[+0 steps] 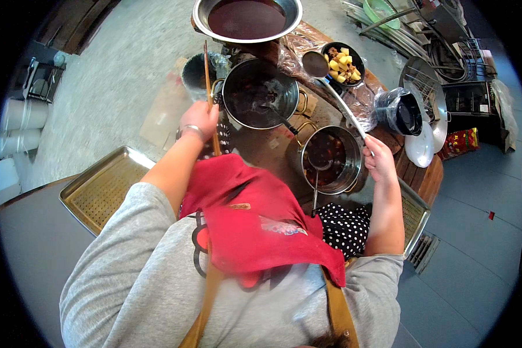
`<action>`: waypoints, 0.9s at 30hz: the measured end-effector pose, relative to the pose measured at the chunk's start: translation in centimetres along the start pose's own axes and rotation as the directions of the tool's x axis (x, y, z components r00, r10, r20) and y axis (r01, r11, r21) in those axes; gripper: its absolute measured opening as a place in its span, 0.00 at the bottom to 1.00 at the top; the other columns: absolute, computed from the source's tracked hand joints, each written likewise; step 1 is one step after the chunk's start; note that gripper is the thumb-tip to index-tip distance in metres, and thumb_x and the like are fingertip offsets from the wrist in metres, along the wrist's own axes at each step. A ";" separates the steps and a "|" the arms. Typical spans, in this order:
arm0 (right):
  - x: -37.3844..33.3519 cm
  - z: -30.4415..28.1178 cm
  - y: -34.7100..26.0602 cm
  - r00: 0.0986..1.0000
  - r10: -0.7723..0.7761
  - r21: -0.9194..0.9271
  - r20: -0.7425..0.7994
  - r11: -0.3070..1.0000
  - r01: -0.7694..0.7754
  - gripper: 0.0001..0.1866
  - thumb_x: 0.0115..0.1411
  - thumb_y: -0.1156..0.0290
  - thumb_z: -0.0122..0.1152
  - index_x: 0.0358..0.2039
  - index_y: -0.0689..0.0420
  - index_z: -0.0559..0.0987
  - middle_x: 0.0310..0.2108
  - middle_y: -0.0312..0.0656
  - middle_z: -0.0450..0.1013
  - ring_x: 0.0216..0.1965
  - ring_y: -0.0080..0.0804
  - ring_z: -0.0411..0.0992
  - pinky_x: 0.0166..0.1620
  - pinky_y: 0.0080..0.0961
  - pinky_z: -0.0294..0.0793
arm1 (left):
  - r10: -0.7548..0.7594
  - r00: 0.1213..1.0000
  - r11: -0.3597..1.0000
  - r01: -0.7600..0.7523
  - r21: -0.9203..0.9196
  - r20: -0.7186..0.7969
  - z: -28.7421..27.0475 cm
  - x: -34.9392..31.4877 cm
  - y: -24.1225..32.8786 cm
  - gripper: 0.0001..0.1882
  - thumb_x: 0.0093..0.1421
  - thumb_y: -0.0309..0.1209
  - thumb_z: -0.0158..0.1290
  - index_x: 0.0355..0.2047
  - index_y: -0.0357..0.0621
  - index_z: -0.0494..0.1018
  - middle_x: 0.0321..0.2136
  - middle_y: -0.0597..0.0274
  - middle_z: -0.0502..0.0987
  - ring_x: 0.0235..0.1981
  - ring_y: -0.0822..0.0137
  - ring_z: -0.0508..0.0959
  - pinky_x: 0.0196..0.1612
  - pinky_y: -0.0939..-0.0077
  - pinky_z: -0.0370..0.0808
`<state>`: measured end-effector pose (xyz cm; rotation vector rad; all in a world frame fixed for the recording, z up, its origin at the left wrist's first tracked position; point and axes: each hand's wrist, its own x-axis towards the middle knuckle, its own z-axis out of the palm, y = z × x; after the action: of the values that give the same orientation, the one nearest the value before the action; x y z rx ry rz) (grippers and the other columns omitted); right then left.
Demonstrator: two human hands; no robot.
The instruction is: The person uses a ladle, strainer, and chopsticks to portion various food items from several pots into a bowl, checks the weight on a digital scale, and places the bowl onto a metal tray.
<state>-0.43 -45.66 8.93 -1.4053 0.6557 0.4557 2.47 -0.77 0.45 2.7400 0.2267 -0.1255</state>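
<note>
My left hand is closed around a long thin wooden stick that points away from me. My right hand grips the pale handle of a ladle, whose round bowl hangs beside a black bowl of potato chunks and brown meat. Between my hands stands a large pot with dark liquid and a black-handled utensil in it. Nearer to me, a smaller steel pot holds dark red broth with pieces in it and another ladle.
A steel basin of dark red liquid stands at the far edge. On the right are plastic-wrapped black bowls, a white oval dish and a red packet. Perforated metal trays lie to the left and right.
</note>
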 end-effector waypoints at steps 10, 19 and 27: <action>2.0 -2.9 -2.2 0.946 -0.198 -0.174 -0.258 0.972 0.156 0.12 0.58 0.65 0.55 0.39 0.57 0.75 0.15 0.26 0.61 0.10 0.11 0.52 0.13 0.10 0.46 | -0.035 0.997 0.999 0.036 -0.005 0.070 -0.8 0.1 0.6 0.19 0.56 0.45 0.43 0.30 0.42 0.74 0.33 0.49 0.74 0.38 0.49 0.73 0.41 0.58 0.70; 3.5 -2.4 -0.8 0.550 -0.826 -0.979 -0.122 0.190 0.068 0.18 0.56 0.65 0.53 0.48 0.52 0.72 0.32 0.45 0.74 0.34 0.44 0.73 0.36 0.37 0.70 | 0.048 0.997 0.998 -0.050 -0.028 -0.056 0.3 0.2 -0.3 0.19 0.57 0.45 0.45 0.23 0.42 0.70 0.27 0.53 0.72 0.32 0.50 0.73 0.34 0.60 0.70; 1.6 2.0 1.4 0.470 -0.871 -0.906 0.146 0.073 0.417 0.17 0.55 0.69 0.57 0.47 0.52 0.73 0.32 0.45 0.74 0.31 0.41 0.73 0.33 0.30 0.72 | 0.026 1.000 1.000 -0.026 0.002 0.006 -0.4 0.2 0.4 0.19 0.57 0.45 0.43 0.25 0.41 0.72 0.29 0.51 0.73 0.35 0.50 0.73 0.37 0.60 0.70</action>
<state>0.18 -43.63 6.93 -2.7051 -0.0875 -0.4859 2.74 -0.91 0.94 2.7431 0.1898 -0.1264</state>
